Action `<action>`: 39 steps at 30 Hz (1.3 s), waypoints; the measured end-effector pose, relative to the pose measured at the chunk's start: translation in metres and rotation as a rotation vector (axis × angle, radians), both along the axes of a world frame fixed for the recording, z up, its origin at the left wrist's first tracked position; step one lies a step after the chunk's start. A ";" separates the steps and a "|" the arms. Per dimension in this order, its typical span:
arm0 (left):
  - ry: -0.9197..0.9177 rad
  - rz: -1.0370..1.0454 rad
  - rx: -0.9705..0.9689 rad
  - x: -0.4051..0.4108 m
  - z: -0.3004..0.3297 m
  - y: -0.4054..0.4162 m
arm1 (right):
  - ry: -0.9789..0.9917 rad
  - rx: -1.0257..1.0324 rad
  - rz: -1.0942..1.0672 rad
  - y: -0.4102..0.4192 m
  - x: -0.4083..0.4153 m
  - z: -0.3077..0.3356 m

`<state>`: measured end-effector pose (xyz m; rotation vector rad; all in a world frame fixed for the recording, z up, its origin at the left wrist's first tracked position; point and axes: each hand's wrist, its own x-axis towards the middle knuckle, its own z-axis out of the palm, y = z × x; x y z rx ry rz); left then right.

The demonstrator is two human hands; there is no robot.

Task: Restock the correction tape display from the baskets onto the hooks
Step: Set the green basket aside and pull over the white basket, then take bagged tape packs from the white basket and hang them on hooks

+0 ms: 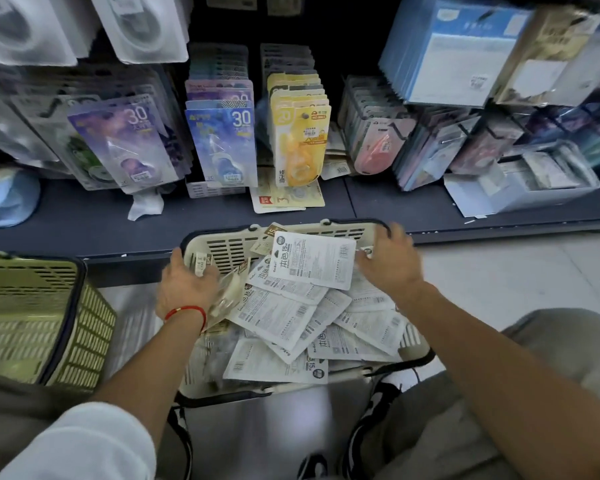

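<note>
Head view: the cream basket [229, 251] holds heaped correction tape packs [291, 306], backs up. At its left wall, the left hand [184, 289] grips a blurred clear pack [227, 289]. Over its far-right corner, the right hand [388, 261] is smeared and its grip is unreadable.

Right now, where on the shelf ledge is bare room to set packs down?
Bare: shelf ledge between the blue hat and crumpled white paper, and between the fallen yellow card and open white box. Crowded: below the hanging packs; cream basket full.
</note>
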<state>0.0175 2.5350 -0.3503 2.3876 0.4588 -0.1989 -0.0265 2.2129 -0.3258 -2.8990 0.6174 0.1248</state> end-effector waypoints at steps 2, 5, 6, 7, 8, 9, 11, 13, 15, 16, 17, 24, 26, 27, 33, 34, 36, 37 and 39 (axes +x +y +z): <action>-0.018 -0.031 0.044 -0.001 0.004 0.000 | -0.113 0.086 0.342 0.025 0.008 0.007; -0.099 -0.081 0.139 -0.011 0.009 -0.005 | 0.145 -0.046 0.557 0.055 0.005 -0.012; -0.128 -0.126 0.183 -0.015 0.011 -0.009 | 0.212 -0.092 0.551 0.058 0.003 -0.021; -0.147 -0.177 0.219 -0.020 0.012 -0.012 | 0.235 -0.098 0.530 0.059 0.001 -0.029; -0.156 -0.213 0.228 -0.023 0.015 -0.015 | 0.222 -0.083 0.508 0.058 0.000 -0.034; -0.154 -0.223 0.207 -0.025 0.019 -0.018 | 0.200 -0.062 0.482 0.056 0.001 -0.038; -0.143 -0.185 0.107 -0.027 0.031 -0.023 | 0.168 -0.033 0.430 0.050 0.005 -0.044; -0.143 -0.137 0.018 -0.030 0.045 -0.024 | 0.168 -0.052 0.414 0.044 0.008 -0.050; -0.114 -0.133 -0.025 -0.043 0.053 -0.020 | 0.174 -0.045 0.409 0.041 0.012 -0.056; -0.085 -0.141 -0.053 -0.053 0.053 -0.017 | 0.175 -0.044 0.411 0.040 0.014 -0.057; -0.055 -0.155 -0.091 -0.064 0.051 -0.014 | 0.171 -0.055 0.416 0.040 0.015 -0.059; 0.002 -0.054 -0.316 -0.082 0.024 -0.022 | 0.176 -0.198 0.552 0.030 0.015 -0.069; 0.005 -0.057 -0.352 -0.075 0.022 -0.026 | 0.130 -0.187 0.591 0.032 0.008 -0.062; 0.010 -0.037 -0.405 -0.069 0.022 -0.026 | 0.060 -0.150 0.569 0.035 0.006 -0.060; 0.061 -0.003 -0.685 -0.046 0.035 -0.029 | -0.534 0.500 0.059 0.091 0.015 0.000; 0.082 -0.006 -0.773 -0.046 0.039 -0.029 | -0.509 0.668 0.064 0.101 0.020 0.006; 0.153 0.025 -0.994 -0.044 0.044 -0.028 | -0.365 0.896 0.152 0.119 0.024 0.011; 0.174 0.043 -1.081 -0.043 0.045 -0.026 | -0.277 0.935 0.202 0.126 0.024 0.009; 0.190 0.105 -1.143 -0.040 0.044 -0.019 | -0.160 0.932 0.213 0.131 0.022 -0.004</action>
